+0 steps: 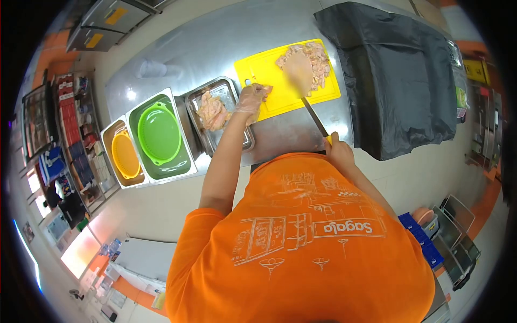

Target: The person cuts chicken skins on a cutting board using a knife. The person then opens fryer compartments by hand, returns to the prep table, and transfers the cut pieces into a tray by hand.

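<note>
My left hand [251, 100], in a clear plastic glove, is at the left edge of the yellow cutting board [283, 102]. Its fingers are closed around a small piece of raw chicken [268, 91]. My right hand [341, 153] grips the yellow handle of a knife [316, 118], whose blade points across the board. A blurred, pale pink oval patch [297, 71] covers the blade's far end; I cannot make out what it is. Cut raw chicken [319, 60] lies heaped at the board's far right. Larger chicken pieces [212, 112] lie in a metal tray [245, 141] beside my left forearm.
Left of the tray, steel pans hold a green colander [160, 133] and an orange basket [125, 155]. A clear container [152, 69] stands at the back left of the steel table [199, 51]. Black plastic sheeting [398, 86] covers something on the right.
</note>
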Tool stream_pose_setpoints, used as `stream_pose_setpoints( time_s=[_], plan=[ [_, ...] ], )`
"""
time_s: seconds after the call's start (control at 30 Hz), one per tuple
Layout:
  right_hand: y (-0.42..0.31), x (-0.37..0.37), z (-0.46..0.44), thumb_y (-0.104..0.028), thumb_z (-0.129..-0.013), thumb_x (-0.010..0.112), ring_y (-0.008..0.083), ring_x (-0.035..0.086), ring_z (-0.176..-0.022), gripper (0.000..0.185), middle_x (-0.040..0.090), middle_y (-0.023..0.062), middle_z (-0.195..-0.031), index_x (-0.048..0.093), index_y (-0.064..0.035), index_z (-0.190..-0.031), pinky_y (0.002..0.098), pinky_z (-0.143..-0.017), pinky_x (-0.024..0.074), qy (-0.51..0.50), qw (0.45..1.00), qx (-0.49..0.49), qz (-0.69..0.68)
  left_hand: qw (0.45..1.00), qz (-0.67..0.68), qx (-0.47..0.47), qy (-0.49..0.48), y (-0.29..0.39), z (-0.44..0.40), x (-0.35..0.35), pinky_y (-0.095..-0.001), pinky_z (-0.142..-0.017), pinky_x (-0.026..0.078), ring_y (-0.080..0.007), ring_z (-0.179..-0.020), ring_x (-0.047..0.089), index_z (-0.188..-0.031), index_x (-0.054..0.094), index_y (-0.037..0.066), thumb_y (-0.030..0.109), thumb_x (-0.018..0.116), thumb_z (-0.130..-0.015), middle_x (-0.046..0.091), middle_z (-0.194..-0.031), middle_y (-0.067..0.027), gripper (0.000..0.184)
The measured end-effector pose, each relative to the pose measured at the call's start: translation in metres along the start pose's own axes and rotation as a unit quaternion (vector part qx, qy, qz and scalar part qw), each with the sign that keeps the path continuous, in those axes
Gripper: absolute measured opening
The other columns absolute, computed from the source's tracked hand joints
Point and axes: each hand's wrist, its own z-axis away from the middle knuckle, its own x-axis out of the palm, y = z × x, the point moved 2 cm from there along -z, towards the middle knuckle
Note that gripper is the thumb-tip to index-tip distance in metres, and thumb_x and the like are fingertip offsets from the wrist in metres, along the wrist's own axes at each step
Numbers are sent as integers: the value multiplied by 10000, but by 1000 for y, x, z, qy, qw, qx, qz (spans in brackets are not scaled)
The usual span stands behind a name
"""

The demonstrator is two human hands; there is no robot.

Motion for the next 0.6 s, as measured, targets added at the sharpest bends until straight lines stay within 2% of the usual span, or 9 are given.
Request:
stream_pose_setpoints(
  time_s=[0.03, 0.17, 0.23, 0.33, 0.43, 0.5, 0.53, 0.6],
  plan=[
    [-1, -3, 3, -377, -1065, 505, 484, 679, -703, 371, 672, 278, -724, 469, -8, -1074, 592, -634, 524, 15, 1000, -2, -11, 1000, -22, -11, -8, 9, 3, -3, -318, -748, 535, -178, -789, 708, -1033, 732, -60, 347, 697, -951, 745, -862, -132, 417],
    [-15, -19, 1, -378, -1063, 514, 491, 673, -690, 382, 667, 288, -724, 474, 2, -1070, 582, -616, 529, 75, 997, -4, -19, 986, -104, 116, -56, 52, -7, 0, -356, -788, 552, -210, -817, 711, -1147, 714, -38, 299, 647, -990, 742, -979, -173, 378],
    [-12, -15, -5, -377, -1060, 517, 492, 672, -682, 382, 667, 286, -723, 477, 2, -1069, 574, -607, 533, 93, 995, -7, -18, 970, -155, 175, -71, 77, -2, -9, -385, -834, 548, -257, -871, 717, -1216, 697, -10, 300, 620, -1003, 737, -1067, -188, 384],
    [-19, -18, -9, -380, -1056, 522, 488, 678, -691, 383, 672, 281, -735, 488, 1, -1066, 568, -618, 544, 95, 995, -9, -12, 946, -229, 221, -69, 65, -8, -33, -410, -847, 554, -295, -912, 729, -1349, 632, 56, 298, 573, -1011, 745, -1107, -178, 420],
    [-23, -7, -13, -385, -1053, 525, 479, 691, -722, 385, 684, 276, -761, 501, -1, -1068, 568, -647, 554, 62, 998, 1, -12, 939, -234, 252, 22, 46, 18, -74, -437, -818, 555, -343, -886, 726, -1276, 683, 83, 282, 573, -1000, 744, -1051, -183, 357],
    [-28, 6, -14, -390, -1052, 525, 475, 698, -747, 387, 691, 274, -781, 508, -3, -1070, 570, -667, 558, 35, 999, -2, -9, 925, -281, 229, 117, 25, 40, -97, -441, -803, 553, -349, -852, 726, -1179, 724, 67, 275, 602, -981, 742, -1006, -190, 313],
    [-32, 11, -13, -393, -1052, 525, 474, 701, -759, 389, 695, 273, -791, 511, -4, -1071, 570, -677, 559, 24, 1000, -6, -3, 934, -284, 191, 102, 15, 53, -104, -451, -808, 546, -367, -870, 715, -1019, 754, 52, 281, 673, -922, 739, -959, -204, 262],
    [-33, 21, -11, -398, -1051, 526, 473, 703, -770, 390, 698, 270, -801, 516, -8, -1072, 571, -689, 561, 14, 1000, -14, 8, 939, -323, 119, 16, 8, 84, -100, -460, -789, 540, -368, -850, 712, -973, 762, 48, 321, 724, -882, 737, -915, -201, 290]
  ],
)
